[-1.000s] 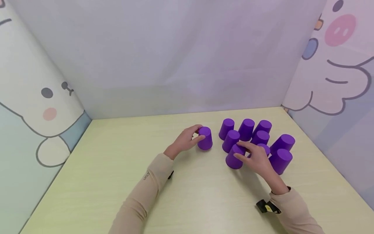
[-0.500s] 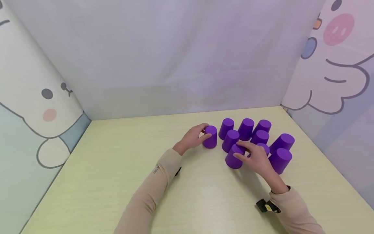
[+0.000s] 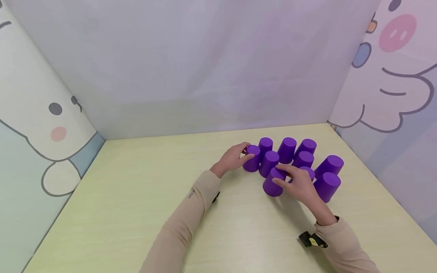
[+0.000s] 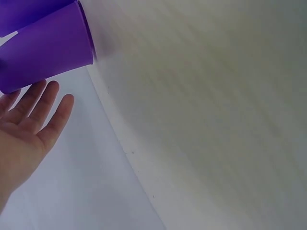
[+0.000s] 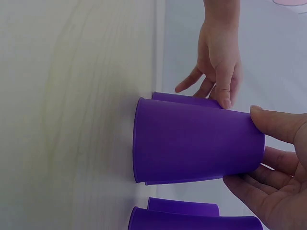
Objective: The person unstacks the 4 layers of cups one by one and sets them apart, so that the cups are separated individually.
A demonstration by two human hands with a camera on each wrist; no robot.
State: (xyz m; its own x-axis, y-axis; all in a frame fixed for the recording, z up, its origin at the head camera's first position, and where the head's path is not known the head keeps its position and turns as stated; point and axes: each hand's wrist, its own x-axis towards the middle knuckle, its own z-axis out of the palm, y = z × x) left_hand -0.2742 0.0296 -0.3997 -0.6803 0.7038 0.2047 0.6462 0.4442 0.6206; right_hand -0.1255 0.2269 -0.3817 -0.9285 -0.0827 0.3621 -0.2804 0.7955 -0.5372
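Observation:
Upside-down purple cups stand together on the right of the table. At the group's left end my left hand (image 3: 233, 157) holds one purple cup (image 3: 252, 163) between thumb and fingers, close beside its neighbours. In the left wrist view, the fingers of my left hand (image 4: 26, 127) lie along the side of that cup (image 4: 50, 50). My right hand (image 3: 302, 184) grips the front purple cup (image 3: 272, 187) near its raised base. The right wrist view shows the thumb and fingers of my right hand (image 5: 283, 167) around the narrow end of this cup (image 5: 196, 141), its rim at the tabletop.
Several more cups stand behind and to the right, including a back cup (image 3: 288, 148) and a right-hand cup (image 3: 327, 185). The pale wooden table (image 3: 129, 212) ends at a grey-white back cloth (image 3: 205, 76). Side panels (image 3: 27, 151) carry cartoon animals.
My left hand has slid its cup rightward along the table, up close to the other cups. My right hand and its cup have stayed in place.

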